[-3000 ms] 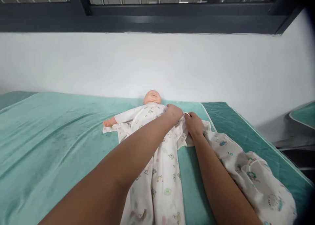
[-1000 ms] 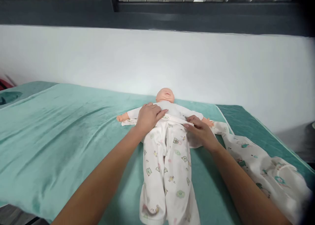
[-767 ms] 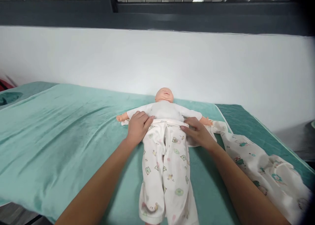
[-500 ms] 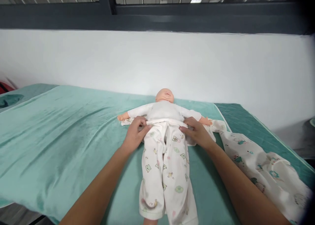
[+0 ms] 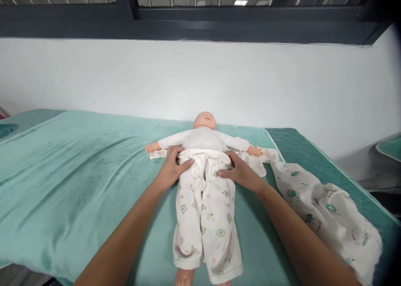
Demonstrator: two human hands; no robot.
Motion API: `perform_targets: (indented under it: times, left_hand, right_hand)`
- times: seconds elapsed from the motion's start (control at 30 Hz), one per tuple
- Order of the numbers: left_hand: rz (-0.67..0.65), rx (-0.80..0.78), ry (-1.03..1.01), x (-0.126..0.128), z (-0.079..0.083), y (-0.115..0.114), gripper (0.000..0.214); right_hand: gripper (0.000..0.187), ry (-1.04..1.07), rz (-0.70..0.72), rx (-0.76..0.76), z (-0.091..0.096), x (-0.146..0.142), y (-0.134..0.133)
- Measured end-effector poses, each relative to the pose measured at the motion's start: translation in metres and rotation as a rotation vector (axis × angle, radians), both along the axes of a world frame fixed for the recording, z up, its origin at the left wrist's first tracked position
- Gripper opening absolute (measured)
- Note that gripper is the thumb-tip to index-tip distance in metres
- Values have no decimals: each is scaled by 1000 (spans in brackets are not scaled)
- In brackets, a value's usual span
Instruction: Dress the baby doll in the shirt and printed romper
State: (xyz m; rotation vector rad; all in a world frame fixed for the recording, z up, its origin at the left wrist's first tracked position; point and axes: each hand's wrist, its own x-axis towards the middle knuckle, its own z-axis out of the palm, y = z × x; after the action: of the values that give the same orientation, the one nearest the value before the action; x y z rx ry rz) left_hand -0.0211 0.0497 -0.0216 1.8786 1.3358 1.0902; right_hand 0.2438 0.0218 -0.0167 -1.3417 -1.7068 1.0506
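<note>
A baby doll [image 5: 204, 121] lies on its back, arms spread, in a white long-sleeved top [image 5: 204, 139]. White printed baby pants [image 5: 216, 219] cover its legs up to the waist, and its feet show below the cuffs. My left hand [image 5: 171, 169] grips the pants at the left side of the waist, thumb on the front and fingers around the edge. On the opposite side, my right hand [image 5: 242, 171] holds them the same way, its thumb lying flat on the fabric. The fingertips of both hands are partly hidden.
Under the doll is a green sheet [image 5: 94, 186]. A white printed baby garment [image 5: 332, 219] lies crumpled at the right, beside a darker green strip [image 5: 310, 152]. Behind stands a white wall [image 5: 175, 81] under a dark window frame [image 5: 188, 25].
Both thumbs have shifted from pinching the waistband to lying lower on the front of the pants. The waistband now sits smoother against the top. The view has turned slightly right.
</note>
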Motion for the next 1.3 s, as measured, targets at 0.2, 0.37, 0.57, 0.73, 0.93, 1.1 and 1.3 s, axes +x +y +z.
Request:
perform_targets:
  times: [0.2, 0.37, 0.57, 0.73, 0.93, 1.1, 1.3]
  left_hand:
    - [46, 176, 33, 4, -4, 0, 26]
    - [66, 243, 80, 3, -4, -8, 21]
    - [215, 235, 133, 12, 2, -18, 20]
    - [242, 218, 122, 19, 6, 3, 24]
    - [175, 164, 82, 16, 7, 2, 22]
    - [132, 111, 92, 10, 0, -38, 25]
    - [119, 66, 71, 11, -6, -44, 20]
  right_hand:
    - [47, -121, -134, 154, -4, -9, -3]
    - [52, -190, -168, 366, -12, -16, -5]
    - [47, -261, -290, 412, -14, -20, 0]
    - [43, -270, -398, 340, -8, -26, 11]
    - [38, -241, -372, 309, -11, -25, 16]
    - [28, -259, -364, 290, -17, -19, 19]
    - [24, -231, -323, 255, -7, -19, -2]
